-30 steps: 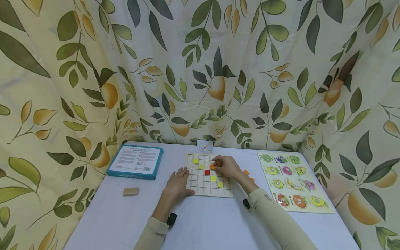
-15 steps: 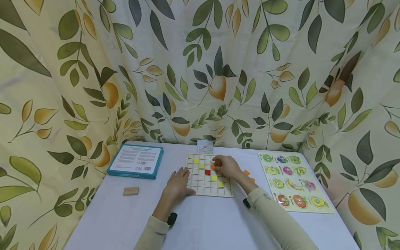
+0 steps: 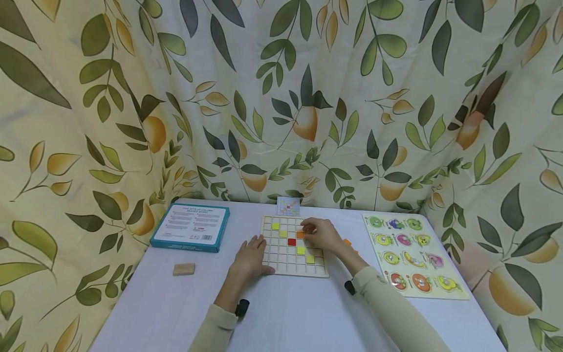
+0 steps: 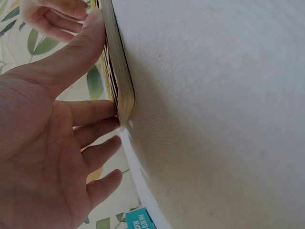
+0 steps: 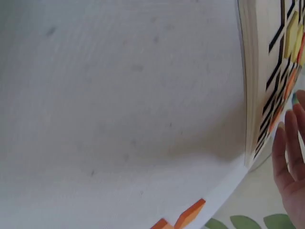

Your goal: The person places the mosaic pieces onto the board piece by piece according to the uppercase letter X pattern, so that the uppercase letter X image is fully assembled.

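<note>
Leafy curtains (image 3: 281,98) are hanging all around a white worktop (image 3: 290,313). Going from left to right in the head view, a blue box (image 3: 190,228) and a small wood block (image 3: 184,269) are lying near the left side. Next, the left hand (image 3: 251,257) is lying flat with fingers spread, touching the left edge of the grid board (image 3: 293,246). The left wrist view is showing the thumb pressing along that edge. The right hand (image 3: 322,234) is bending its fingers over an orange tile (image 3: 300,235) on the board, but I cannot tell if it is pinching it. Some loose orange tiles (image 3: 347,243) are peeking out, half hidden behind that hand. The right wrist view is showing them better. A fruit puzzle (image 3: 413,255) is lying far right.
</note>
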`<action>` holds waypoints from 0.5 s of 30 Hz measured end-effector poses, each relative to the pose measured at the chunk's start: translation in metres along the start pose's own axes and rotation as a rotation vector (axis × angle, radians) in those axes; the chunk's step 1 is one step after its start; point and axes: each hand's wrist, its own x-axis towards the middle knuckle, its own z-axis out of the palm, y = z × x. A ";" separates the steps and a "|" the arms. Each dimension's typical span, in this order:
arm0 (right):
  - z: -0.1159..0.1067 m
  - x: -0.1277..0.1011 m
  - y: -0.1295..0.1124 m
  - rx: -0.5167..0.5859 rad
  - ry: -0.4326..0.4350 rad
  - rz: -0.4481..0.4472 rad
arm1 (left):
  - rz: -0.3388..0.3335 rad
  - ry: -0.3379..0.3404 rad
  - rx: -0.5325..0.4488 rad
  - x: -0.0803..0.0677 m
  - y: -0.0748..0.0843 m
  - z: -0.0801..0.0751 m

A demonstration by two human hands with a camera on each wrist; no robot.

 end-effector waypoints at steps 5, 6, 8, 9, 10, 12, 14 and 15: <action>-0.016 -0.010 0.007 0.002 0.067 0.047 | -0.002 -0.003 -0.005 -0.001 0.002 -0.001; -0.019 -0.012 0.009 -0.008 0.079 0.058 | -0.003 -0.004 -0.007 -0.001 0.003 -0.002; -0.024 -0.017 0.015 -0.035 0.104 0.071 | -0.004 -0.007 -0.006 -0.001 0.003 -0.002; -0.027 -0.019 0.017 -0.049 0.112 0.075 | -0.005 -0.006 -0.008 -0.001 0.003 -0.002; -0.029 -0.021 0.020 -0.057 0.120 0.075 | -0.007 -0.007 -0.010 0.000 0.003 -0.002; -0.034 -0.026 0.027 -0.076 0.132 0.081 | -0.011 -0.011 -0.010 0.000 0.002 -0.002; -0.039 -0.031 0.034 -0.086 0.141 0.085 | -0.016 -0.013 -0.009 0.000 0.002 -0.002; -0.041 -0.034 0.036 -0.095 0.141 0.090 | -0.019 -0.014 -0.010 0.000 0.002 -0.002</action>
